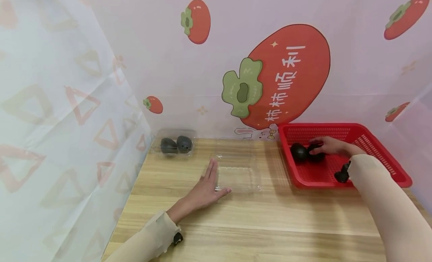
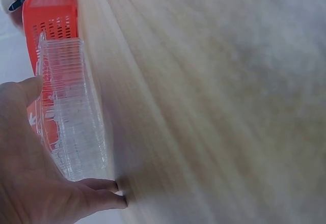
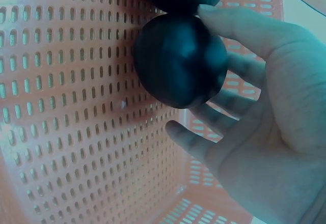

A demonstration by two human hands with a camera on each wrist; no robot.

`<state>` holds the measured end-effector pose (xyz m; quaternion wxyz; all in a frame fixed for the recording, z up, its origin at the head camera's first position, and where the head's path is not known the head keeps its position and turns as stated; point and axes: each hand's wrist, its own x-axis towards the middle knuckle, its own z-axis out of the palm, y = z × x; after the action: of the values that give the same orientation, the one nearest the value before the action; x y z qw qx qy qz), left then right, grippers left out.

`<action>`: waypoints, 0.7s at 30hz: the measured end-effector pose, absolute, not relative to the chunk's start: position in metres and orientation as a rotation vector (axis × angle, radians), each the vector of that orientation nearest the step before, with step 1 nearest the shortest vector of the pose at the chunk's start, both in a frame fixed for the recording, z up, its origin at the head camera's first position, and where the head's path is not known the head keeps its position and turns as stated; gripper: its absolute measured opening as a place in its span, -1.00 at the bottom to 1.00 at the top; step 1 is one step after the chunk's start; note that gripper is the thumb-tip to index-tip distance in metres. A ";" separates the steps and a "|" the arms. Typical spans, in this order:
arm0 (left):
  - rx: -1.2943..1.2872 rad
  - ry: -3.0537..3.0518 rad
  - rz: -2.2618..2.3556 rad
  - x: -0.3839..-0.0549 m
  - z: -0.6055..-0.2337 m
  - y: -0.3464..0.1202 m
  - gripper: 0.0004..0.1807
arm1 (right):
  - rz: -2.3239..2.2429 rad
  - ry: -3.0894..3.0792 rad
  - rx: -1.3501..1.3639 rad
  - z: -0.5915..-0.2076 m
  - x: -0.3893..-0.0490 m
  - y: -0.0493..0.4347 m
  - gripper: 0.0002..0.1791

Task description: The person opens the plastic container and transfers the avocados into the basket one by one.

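In the red basket [image 1: 381, 168], my right hand [image 1: 332, 145] has its thumb and fingers around a dark avocado [image 3: 178, 63]. A second dark avocado [image 1: 299, 152] lies against it on the basket floor. My left hand [image 1: 206, 190] is spread at the near left corner of a clear plastic clamshell box [image 1: 236, 179], its fingers straight along the left side and its thumb by the front edge. The box's lid [image 1: 234, 147] is folded back toward the wall. In the left wrist view, the hand [image 2: 46, 168] frames the box's ridged side [image 2: 74, 112].
At the back left stands another clear box [image 1: 158, 136] with two dark avocados [image 1: 168, 146] inside. A wall covering [image 1: 168, 67] printed with persimmons rises behind the wooden table [image 1: 263, 224], and a white sheet [image 1: 67, 104] hangs along the left side.
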<state>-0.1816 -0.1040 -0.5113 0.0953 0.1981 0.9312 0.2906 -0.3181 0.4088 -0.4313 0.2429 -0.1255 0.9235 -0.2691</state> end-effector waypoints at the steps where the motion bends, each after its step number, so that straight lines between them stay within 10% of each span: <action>1: 0.587 2.760 0.861 -0.182 -0.511 -0.104 0.24 | -0.734 2.524 -0.338 -0.430 -0.318 0.408 -0.24; 21: 0.608 2.758 0.881 -0.183 -0.510 -0.106 0.25 | -0.659 2.759 -0.347 -0.415 -0.310 0.397 -0.37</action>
<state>-0.1833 -0.1056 -0.5101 0.0913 0.2047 0.9283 0.2966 -0.3096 0.3965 -0.4154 0.1414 -0.1203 0.9558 -0.2281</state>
